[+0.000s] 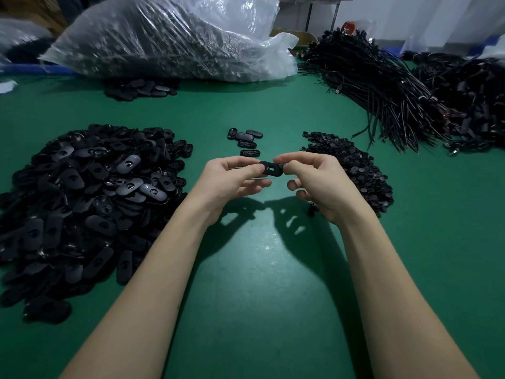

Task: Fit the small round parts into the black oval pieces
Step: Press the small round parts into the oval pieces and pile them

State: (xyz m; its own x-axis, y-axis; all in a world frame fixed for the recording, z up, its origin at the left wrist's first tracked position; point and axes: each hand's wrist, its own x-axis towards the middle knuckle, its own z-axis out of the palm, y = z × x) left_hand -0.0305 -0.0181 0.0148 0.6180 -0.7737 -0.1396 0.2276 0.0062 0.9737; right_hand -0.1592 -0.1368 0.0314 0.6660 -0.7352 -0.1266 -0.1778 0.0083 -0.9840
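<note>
One black oval piece is pinched between left hand and right hand; five pieces lie apart, a large pile remains.

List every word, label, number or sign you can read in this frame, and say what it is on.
None can be read.
The oval piece held by the left hand and right hand: a moulded slot, no lettering.
The plastic bag: no print visible.
The orange object at the back: too blurred to tell.
</note>
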